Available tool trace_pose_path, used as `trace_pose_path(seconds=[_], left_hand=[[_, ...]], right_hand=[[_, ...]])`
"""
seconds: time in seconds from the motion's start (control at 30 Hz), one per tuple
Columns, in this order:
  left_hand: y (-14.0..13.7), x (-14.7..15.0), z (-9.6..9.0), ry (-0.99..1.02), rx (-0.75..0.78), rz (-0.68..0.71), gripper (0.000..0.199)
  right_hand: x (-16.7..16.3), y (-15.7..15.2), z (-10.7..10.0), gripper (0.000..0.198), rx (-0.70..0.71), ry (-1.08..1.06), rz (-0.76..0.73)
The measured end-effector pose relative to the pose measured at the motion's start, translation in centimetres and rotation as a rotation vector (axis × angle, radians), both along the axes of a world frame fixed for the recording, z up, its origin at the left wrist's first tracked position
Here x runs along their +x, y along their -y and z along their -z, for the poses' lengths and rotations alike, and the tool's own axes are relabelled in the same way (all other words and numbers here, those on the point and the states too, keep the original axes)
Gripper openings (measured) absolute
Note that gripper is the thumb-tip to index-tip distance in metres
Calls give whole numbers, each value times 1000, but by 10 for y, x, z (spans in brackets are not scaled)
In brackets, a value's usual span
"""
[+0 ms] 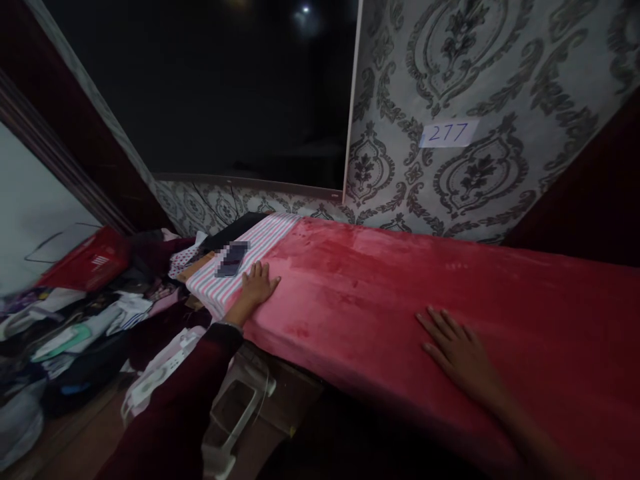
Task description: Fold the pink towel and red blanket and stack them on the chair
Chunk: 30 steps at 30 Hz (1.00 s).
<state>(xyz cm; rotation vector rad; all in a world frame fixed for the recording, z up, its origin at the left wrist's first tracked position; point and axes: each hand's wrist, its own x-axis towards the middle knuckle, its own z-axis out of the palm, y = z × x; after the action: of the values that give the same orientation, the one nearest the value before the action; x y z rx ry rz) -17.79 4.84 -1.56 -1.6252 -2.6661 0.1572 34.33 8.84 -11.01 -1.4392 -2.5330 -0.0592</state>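
Observation:
A red plush cloth [360, 273] covers most of a long padded surface that runs along the wall. At its left end a striped cloth [270, 233] in white, pink and grey shows. My left hand [257, 285] lies flat with fingers spread where the striped and red cloths meet. Just beyond those fingertips, a dark phone-like object [234, 260], partly blurred out, rests on the stripes. Farther right, my right hand [457, 350] is spread on the red cloth, palm down. Neither hand holds anything.
Heaped clothes [100, 320] and a red basket [87, 260] lie to the left. Under the front edge stand a white plastic frame [245, 417] and a cardboard box [293, 393]. A large dark screen [240, 93] and a paper marked 277 [449, 133] are on the patterned wall.

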Motion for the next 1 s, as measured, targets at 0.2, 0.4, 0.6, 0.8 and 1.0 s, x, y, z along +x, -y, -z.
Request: trace_pose_path(seconds=[0.2,0.4,0.6,0.8,1.0], left_hand=[[-47,33,-22,4,76,272,66],[-84,50,-8,59,47,259,64],[-99,14,-13,67,28,81,72],[-152,20,-24,85,26,252,68],[-186,10,-11,112,5,266,65]], right_hand=[[-4,3,-5,65,-9,-4,6],[-6,6,-12,64,-45,6,15],[-3,7,-6,65,-41,-21,5],[0,5,8,64,2,-43,0],[5,7,16,61,7,-41,-6]])
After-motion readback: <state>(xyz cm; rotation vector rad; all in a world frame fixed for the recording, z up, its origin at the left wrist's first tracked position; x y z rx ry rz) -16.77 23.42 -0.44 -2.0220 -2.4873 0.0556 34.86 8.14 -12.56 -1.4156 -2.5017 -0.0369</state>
